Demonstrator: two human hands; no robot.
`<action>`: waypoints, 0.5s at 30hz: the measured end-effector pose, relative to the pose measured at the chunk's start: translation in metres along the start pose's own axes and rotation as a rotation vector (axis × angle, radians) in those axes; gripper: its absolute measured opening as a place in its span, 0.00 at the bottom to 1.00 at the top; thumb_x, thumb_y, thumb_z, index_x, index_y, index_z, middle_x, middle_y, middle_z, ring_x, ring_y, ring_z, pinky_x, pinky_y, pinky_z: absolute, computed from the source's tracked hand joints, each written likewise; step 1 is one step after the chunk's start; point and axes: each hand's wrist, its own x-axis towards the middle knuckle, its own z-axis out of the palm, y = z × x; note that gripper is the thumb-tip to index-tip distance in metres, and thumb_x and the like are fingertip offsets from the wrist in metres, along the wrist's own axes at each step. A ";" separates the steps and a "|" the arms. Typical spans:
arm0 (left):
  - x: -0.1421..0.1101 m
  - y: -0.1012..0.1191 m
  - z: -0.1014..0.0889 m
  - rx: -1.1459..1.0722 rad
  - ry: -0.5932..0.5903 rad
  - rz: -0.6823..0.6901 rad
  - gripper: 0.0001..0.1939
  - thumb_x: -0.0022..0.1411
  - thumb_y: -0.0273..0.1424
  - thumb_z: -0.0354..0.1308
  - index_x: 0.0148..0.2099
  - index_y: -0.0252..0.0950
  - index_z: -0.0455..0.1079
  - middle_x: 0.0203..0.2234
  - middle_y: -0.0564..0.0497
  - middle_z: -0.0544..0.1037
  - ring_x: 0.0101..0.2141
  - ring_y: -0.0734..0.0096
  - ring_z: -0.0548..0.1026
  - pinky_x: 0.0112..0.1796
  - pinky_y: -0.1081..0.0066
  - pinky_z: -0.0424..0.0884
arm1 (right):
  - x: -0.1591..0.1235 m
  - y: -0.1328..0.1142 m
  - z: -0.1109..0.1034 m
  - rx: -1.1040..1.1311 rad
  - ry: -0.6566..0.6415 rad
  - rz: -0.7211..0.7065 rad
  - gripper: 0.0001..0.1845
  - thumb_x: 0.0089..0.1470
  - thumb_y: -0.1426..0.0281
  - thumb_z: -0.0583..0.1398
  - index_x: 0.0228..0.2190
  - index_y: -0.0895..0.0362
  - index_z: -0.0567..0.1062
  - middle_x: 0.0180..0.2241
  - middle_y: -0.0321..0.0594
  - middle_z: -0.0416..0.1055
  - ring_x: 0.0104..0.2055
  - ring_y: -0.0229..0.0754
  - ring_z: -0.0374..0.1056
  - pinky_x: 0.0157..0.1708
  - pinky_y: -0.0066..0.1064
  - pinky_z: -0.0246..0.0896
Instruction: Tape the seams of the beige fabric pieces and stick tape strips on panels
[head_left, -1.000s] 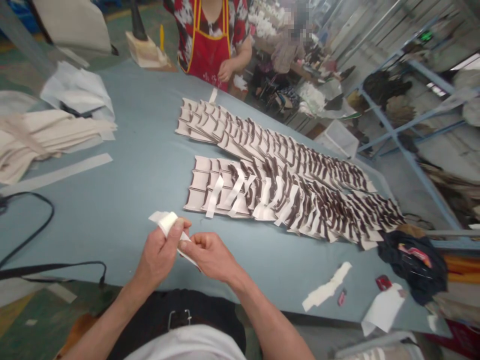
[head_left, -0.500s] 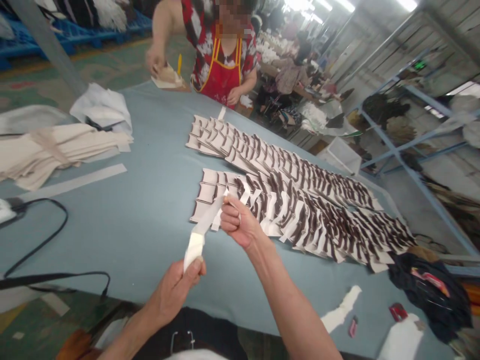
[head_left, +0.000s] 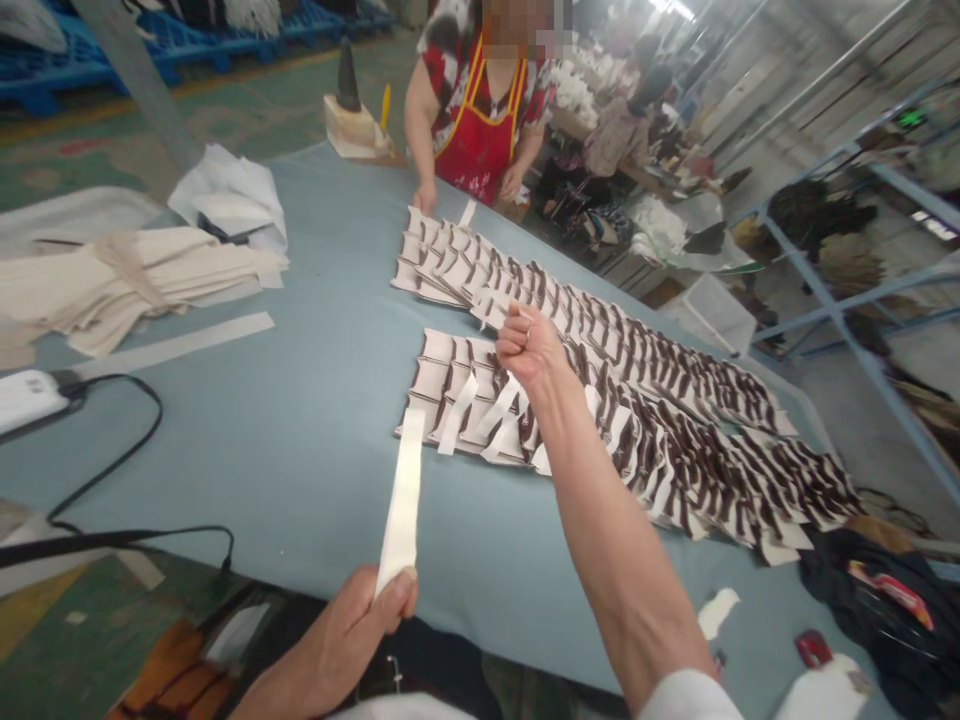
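My left hand (head_left: 364, 610) is closed around a small bundle of white strips (head_left: 403, 490), which points up and away over the table's near side. Beyond its tip lies the nearer row of overlapping pale panels with dark brown edges (head_left: 431, 375). Several loose white strips (head_left: 457, 415) rest across those panels. My right hand (head_left: 531, 345) is curled into a fist above the gap between the nearer row and the farther row of similar panels (head_left: 570, 300). Whatever the fingers of that fist may hold is hidden.
A co-worker in a red apron (head_left: 480, 130) stands across the blue-green table (head_left: 322, 400), one hand at the farther row. Cream fabric pieces (head_left: 97, 275) and a black cable (head_left: 150, 430) lie left. A dark cloth bundle (head_left: 877, 600) sits right.
My right hand has moved away from the left hand's strips, forward and right over the panels. The co-worker's hand has left the block-like object and come down to the farther row.
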 end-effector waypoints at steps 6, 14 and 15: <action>-0.003 -0.002 -0.009 -0.129 0.199 -0.063 0.37 0.61 0.71 0.51 0.27 0.41 0.60 0.23 0.58 0.51 0.26 0.68 0.52 0.30 0.68 0.57 | 0.038 -0.016 -0.010 -0.127 0.036 0.015 0.10 0.67 0.74 0.61 0.31 0.56 0.69 0.16 0.19 0.49 0.14 0.26 0.39 0.13 0.18 0.34; 0.009 -0.008 -0.020 -0.260 0.365 -0.108 0.36 0.62 0.69 0.53 0.28 0.40 0.61 0.21 0.61 0.46 0.23 0.74 0.46 0.25 0.72 0.48 | 0.082 0.020 -0.038 -0.272 0.070 0.054 0.15 0.70 0.62 0.64 0.51 0.59 0.76 0.44 0.41 0.77 0.37 0.38 0.75 0.35 0.31 0.76; 0.012 -0.011 -0.022 -0.276 0.399 -0.110 0.36 0.62 0.69 0.54 0.29 0.40 0.62 0.21 0.61 0.46 0.23 0.74 0.46 0.24 0.73 0.48 | 0.084 0.030 -0.041 -0.283 0.050 0.043 0.16 0.69 0.62 0.64 0.53 0.59 0.76 0.47 0.43 0.77 0.41 0.41 0.77 0.39 0.35 0.78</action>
